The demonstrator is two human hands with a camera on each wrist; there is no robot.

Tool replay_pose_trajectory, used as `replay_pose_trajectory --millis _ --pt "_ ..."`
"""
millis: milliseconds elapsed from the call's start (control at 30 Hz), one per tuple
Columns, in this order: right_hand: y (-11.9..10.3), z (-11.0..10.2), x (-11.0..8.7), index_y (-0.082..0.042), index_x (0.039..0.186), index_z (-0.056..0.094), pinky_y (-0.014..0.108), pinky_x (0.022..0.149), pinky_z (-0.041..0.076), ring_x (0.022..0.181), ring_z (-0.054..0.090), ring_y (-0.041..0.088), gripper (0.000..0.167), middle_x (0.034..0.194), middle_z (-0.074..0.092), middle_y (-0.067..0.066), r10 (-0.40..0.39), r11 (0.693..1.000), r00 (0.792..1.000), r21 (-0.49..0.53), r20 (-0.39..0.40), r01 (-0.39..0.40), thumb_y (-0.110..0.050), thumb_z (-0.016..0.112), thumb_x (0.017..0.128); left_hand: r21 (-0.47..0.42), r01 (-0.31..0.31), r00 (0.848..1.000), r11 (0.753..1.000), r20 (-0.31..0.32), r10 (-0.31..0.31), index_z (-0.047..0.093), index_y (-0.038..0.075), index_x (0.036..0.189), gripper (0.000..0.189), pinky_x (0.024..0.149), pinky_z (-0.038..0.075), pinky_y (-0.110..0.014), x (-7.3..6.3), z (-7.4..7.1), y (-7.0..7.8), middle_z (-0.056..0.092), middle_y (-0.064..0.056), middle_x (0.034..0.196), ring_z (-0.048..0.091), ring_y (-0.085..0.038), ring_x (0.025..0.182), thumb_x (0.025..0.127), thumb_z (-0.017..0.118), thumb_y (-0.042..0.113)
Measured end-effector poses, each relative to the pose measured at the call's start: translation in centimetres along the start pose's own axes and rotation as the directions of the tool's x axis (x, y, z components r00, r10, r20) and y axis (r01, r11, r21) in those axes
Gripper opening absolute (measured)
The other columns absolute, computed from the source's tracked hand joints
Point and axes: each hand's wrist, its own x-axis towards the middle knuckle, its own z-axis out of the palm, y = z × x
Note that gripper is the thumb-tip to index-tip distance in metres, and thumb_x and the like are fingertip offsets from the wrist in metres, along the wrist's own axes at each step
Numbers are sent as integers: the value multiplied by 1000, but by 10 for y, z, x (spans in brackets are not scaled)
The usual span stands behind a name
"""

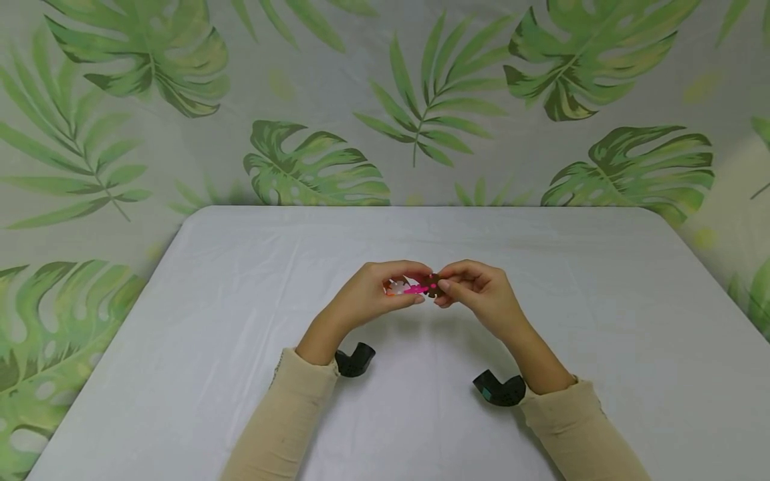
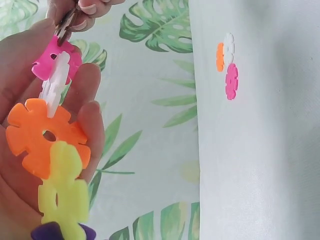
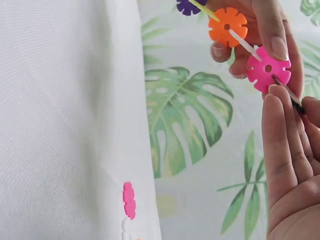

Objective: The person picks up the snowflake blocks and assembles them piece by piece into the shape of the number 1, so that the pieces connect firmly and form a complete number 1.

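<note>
My left hand [image 1: 368,290] holds a chain of notched plastic discs, its thumb and fingers around the pink disc [image 3: 260,75] at one end. Beyond that in the right wrist view come a white disc [image 3: 242,42], an orange disc [image 3: 237,20], a yellow disc [image 2: 62,195] and a purple disc [image 3: 186,7]. My right hand [image 1: 486,297] pinches a brown disc [image 3: 295,100] between thumb and fingers. The brown disc stands edge-on against the pink disc's rim; how deeply they interlock I cannot tell.
Loose on the white table [image 1: 210,347] lie another pink disc [image 2: 231,82], a white one [image 2: 229,47] and an orange one [image 2: 220,56]. Black devices [image 1: 356,361] sit at both wrists. A leaf-patterned cloth [image 1: 319,167] hangs behind the table's far edge.
</note>
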Motion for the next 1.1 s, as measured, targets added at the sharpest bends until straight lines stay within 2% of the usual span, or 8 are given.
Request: replay_pose_trajectory --millis 200,467,700,900,1100 --pt "1 -1 -1 12 94 56 32 59 53 62 62 19 11 82 62 10 19 999 1000 -35 -6 -19 5 57 85 3 17 1000 1000 8 -17 63 14 110 30 68 46 -25 0 -1 0 63 9 99 55 -5 80 80 69 16" --pt "0 2 -1 14 94 55 34 59 53 60 63 20 11 78 63 11 20 1000 1000 -20 -17 -20 6 54 86 14 57 998 998 9 -57 62 13 110 32 66 48 -23 0 1 0 63 8 96 56 -4 85 80 70 14" --pt "1 6 -1 14 94 55 37 60 52 61 63 22 11 77 63 13 35 999 999 11 -36 -35 5 53 87 -22 48 999 999 8 -48 62 9 110 33 68 49 -21 2 3 -1 63 2 99 57 -7 83 78 70 10" --pt "2 8 0 12 94 57 39 60 52 61 63 24 12 76 62 16 58 998 996 9 -65 -58 3 55 87 -10 42 999 999 2 -42 61 9 111 35 70 48 -21 2 4 -2 63 0 100 57 -10 86 78 71 11" --pt "2 10 0 12 94 57 38 60 52 61 63 24 12 75 63 15 70 998 995 4 -77 -70 2 56 87 11 34 999 999 -7 -34 61 8 110 34 70 48 -20 2 5 -1 63 1 100 56 -7 86 77 71 11"
